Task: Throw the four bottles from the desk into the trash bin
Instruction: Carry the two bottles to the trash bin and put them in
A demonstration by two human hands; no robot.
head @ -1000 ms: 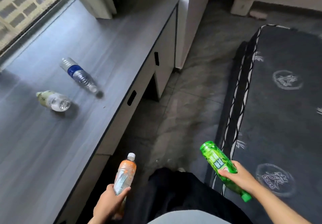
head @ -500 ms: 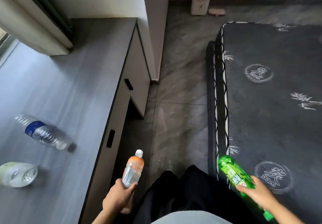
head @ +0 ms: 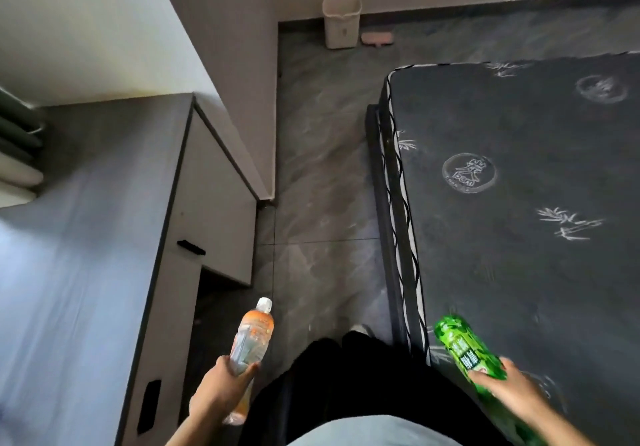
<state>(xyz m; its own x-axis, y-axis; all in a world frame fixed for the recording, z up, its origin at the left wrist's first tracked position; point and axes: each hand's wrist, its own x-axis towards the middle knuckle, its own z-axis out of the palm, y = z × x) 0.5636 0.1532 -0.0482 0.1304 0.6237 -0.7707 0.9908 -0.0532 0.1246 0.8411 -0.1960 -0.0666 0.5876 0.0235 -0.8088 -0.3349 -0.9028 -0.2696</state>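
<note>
Fingers of the left hand (head: 221, 388) wrap the orange bottle (head: 252, 336), cap forward; the right hand (head: 509, 390) grips the green bottle (head: 464, 348) midway, base forward.

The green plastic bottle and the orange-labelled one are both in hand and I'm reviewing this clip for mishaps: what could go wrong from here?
1. The small beige trash bin stands far off against the wall, so a throw from here may well miss.
2. The left hand grips the orange-labelled clear bottle low on its body, so it could slip.
3. The green plastic bottle in the right hand hangs near the dark mattress edge and could knock it.
</note>
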